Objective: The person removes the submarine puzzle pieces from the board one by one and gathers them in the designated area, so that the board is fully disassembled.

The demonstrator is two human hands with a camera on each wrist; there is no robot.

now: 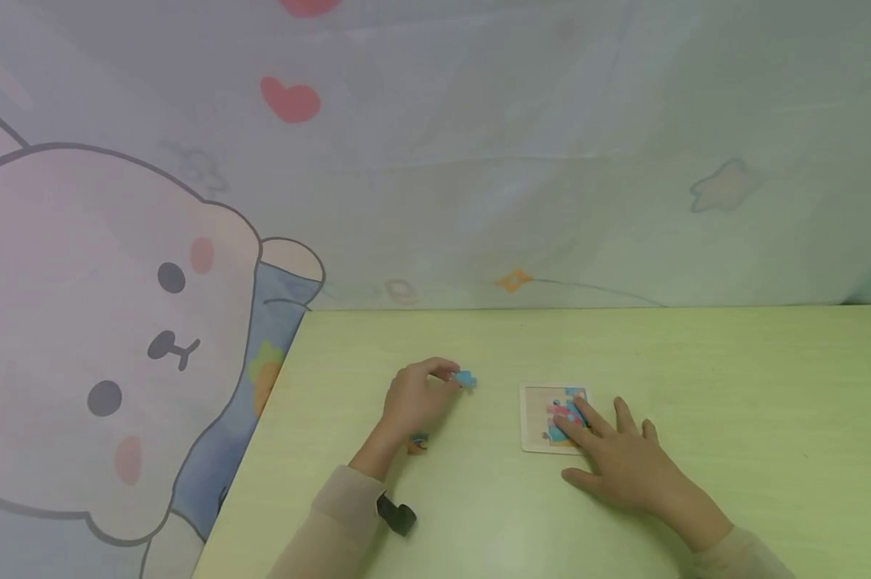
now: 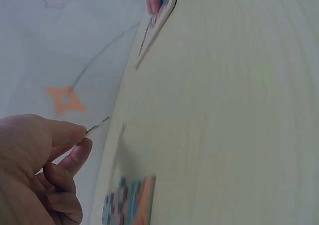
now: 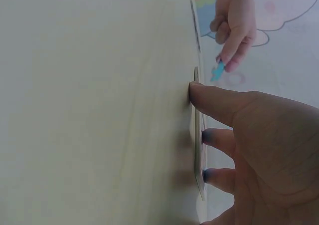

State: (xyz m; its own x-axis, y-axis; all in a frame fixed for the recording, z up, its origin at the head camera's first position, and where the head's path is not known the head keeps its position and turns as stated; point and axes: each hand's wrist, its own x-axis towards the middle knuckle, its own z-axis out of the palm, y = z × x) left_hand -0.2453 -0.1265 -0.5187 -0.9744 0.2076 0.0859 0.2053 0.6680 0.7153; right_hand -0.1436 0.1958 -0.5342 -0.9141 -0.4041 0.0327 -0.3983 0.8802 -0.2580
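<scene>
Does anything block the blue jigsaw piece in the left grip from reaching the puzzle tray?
Nothing visible stands between the blue jigsaw piece, in the left grip, and the bare left side of the puzzle tray; the right grip covers part of its right side.

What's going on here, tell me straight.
Puzzle work by hand is under way. The left hand pinches a blue piece above the table, apart from the puzzle board. The right hand touches the board, which is only partly filled. More pieces lie partly hidden by the left arm.
</scene>
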